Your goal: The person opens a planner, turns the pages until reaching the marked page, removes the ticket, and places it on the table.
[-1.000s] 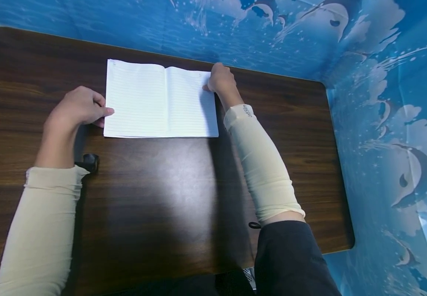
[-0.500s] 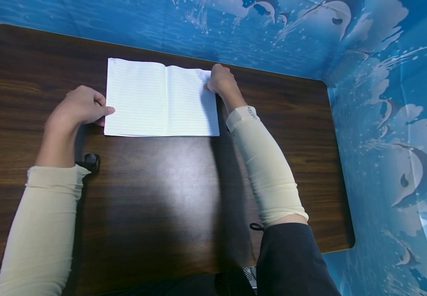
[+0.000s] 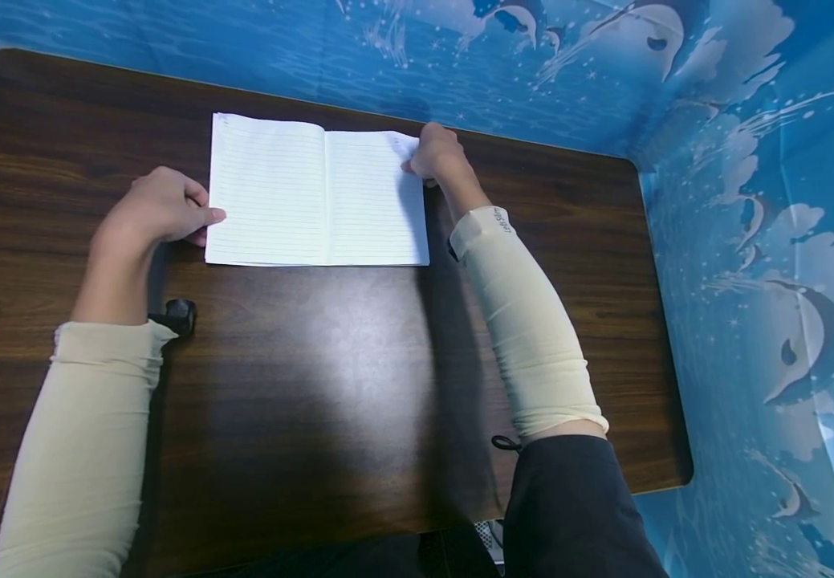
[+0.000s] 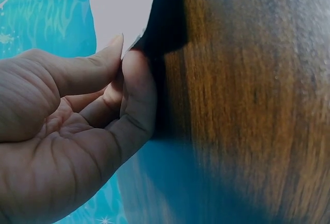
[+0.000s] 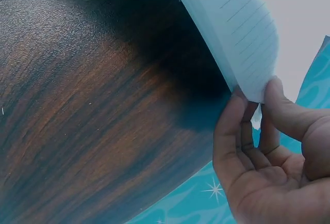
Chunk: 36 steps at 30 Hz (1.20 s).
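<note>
An open notebook (image 3: 268, 193) with white ruled pages lies toward the far side of the dark wooden table. My left hand (image 3: 156, 207) pinches its left edge, thumb on top of the page and fingers beneath. In the left wrist view the left hand's thumb (image 4: 98, 66) and forefinger meet on the white paper (image 4: 124, 7). At the upper right corner, my right hand (image 3: 440, 154) grips the right page between thumb and fingers. The right wrist view shows that lined page (image 5: 247, 38) bending up away from the rest, with the right hand (image 5: 273, 152) at its edge.
The brown wood-grain table (image 3: 301, 385) extends on all sides of the notebook. A blue dolphin-print curtain (image 3: 770, 265) borders its far and right edges. Light sleeves (image 3: 532, 329) cover both forearms, and a black object (image 3: 178, 316) sits at the left wrist.
My right hand has shifted slightly right at the notebook's upper right corner, and the page edge there has moved with it. The left hand keeps its hold almost in place.
</note>
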### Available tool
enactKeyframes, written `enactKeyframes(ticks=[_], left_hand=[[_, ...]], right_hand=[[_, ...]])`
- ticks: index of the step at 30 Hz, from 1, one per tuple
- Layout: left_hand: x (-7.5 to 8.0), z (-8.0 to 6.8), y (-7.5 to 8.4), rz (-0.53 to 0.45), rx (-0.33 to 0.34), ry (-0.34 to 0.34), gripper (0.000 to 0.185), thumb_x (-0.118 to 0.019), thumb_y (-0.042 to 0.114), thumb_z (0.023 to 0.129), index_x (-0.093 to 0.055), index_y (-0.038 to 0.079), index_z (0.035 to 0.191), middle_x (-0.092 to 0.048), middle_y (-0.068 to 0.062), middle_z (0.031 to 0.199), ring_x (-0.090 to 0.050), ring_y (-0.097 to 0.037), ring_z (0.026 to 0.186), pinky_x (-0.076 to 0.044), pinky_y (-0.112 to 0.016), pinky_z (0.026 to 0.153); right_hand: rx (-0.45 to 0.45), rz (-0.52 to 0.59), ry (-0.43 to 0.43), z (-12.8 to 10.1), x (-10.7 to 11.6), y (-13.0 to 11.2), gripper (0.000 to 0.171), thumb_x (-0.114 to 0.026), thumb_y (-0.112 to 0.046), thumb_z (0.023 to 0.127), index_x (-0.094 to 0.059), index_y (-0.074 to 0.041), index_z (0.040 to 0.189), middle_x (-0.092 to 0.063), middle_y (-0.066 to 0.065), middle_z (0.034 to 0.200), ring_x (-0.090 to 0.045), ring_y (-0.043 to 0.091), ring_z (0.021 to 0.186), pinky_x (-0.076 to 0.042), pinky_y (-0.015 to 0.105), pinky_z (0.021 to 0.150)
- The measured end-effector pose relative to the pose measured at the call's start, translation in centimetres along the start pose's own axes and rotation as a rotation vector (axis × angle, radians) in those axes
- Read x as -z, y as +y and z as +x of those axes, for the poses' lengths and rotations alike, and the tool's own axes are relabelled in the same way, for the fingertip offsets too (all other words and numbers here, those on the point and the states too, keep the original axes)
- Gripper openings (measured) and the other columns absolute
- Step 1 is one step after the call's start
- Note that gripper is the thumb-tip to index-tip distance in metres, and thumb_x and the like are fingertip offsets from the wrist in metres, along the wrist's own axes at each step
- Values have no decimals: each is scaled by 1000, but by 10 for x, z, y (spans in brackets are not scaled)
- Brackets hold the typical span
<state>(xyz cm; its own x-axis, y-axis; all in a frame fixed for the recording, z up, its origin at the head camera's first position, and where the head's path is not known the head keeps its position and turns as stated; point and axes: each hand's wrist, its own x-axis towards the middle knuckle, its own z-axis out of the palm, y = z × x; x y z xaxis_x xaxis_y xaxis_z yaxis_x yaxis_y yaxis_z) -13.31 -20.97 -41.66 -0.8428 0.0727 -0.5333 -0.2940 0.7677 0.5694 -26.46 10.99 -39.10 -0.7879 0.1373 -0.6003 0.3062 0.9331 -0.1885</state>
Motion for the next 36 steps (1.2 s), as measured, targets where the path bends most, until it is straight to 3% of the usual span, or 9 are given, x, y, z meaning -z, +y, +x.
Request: enactKeyframes(ticks=[6,14,22,29,36], left_hand=[[1,-1,-2,6,2,13,31,-57,24,102,-61,-6,105,-65,-12,72,-54,-28,72,-37,-45,68],[2,-1,-2,9,-1,26,31,-56,25,102,-61,-5,102,-65,-11,70,-54,-28,71,-36,-43,67],[-5,2,3,-10,-2,28,32,-57,25,102,-62,-5,109,-65,-12,73,-56,-28,72,-37,-44,69],[-5,-1,2,-3,-1,37,34,-57,27,102,-62,-5,111,-65,-13,73,-53,-30,75,-35,-46,71],[-4,-3,2,-10,10,44,32,-57,26,102,-63,-5,109,-65,-13,72,-53,-30,76,-34,-46,72]], right_hand=[[-17,97,22,4,2,2,48,-68,-31,94,-57,-12,136,-61,5,121,-66,12,87,-54,24,81],[-61,215,82,8,3,5,49,-75,-33,88,-62,-14,132,-64,5,123,-68,13,90,-56,25,82],[4,158,113,6,6,19,37,-74,-31,89,-70,-12,120,-65,7,117,-71,14,84,-57,26,80],[30,110,64,1,13,14,46,-72,-32,91,-65,-15,133,-63,8,121,-69,15,86,-57,27,81],[70,43,11,-9,29,8,46,-68,-40,93,-67,-14,131,-71,6,101,-70,15,89,-52,30,87]])
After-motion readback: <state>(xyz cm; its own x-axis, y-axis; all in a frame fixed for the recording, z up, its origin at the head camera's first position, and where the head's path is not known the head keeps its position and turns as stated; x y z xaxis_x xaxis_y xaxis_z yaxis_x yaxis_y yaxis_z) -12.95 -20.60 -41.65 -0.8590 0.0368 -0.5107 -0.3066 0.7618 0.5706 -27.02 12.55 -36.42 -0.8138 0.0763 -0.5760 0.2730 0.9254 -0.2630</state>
